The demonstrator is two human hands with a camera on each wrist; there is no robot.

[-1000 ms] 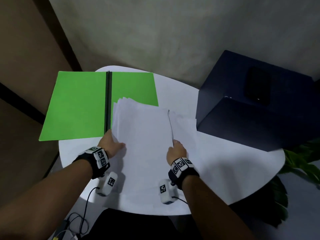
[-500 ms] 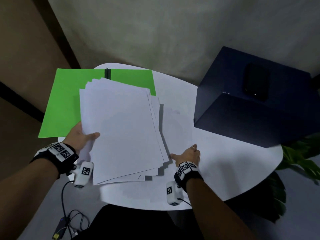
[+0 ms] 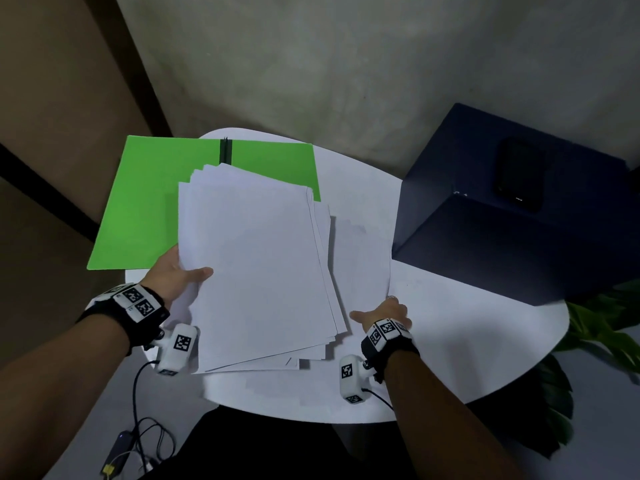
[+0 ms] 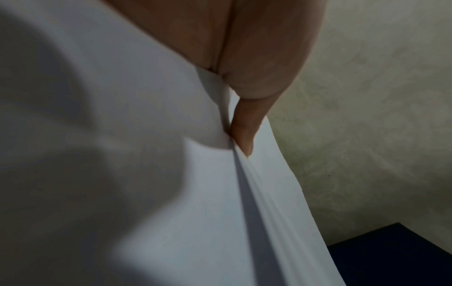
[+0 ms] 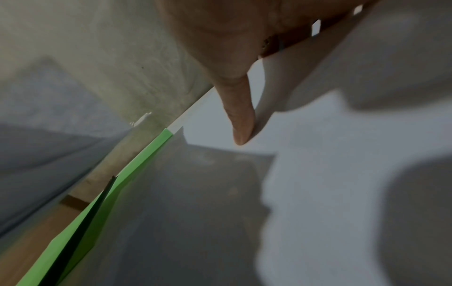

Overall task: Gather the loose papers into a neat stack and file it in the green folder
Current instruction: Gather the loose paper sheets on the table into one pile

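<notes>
My left hand (image 3: pixel 180 275) grips a thick, uneven stack of white papers (image 3: pixel 256 271) by its left edge, thumb on top, and holds it above the table. The left wrist view shows the thumb (image 4: pixel 244 135) pressed on the fanned sheets (image 4: pixel 220 212). The stack's far end overlaps the open green folder (image 3: pixel 145 209), which lies flat at the back left. One loose sheet (image 3: pixel 363 258) rests on the table to the right. My right hand (image 3: pixel 384 311) touches its near right corner, thumb (image 5: pixel 240 120) spread out. That wrist view also shows the folder (image 5: pixel 137 170).
The round white table (image 3: pixel 467 341) stands against a grey wall. A dark blue box (image 3: pixel 502 244) sits at the right with a black phone (image 3: pixel 519 174) on top. Green plant leaves (image 3: pixel 602 327) reach in at the right edge. Cables (image 3: pixel 138 438) lie on the floor.
My left hand has lifted the stack off the table and swung it left over the folder. The right hand has moved right to the loose sheet's corner.
</notes>
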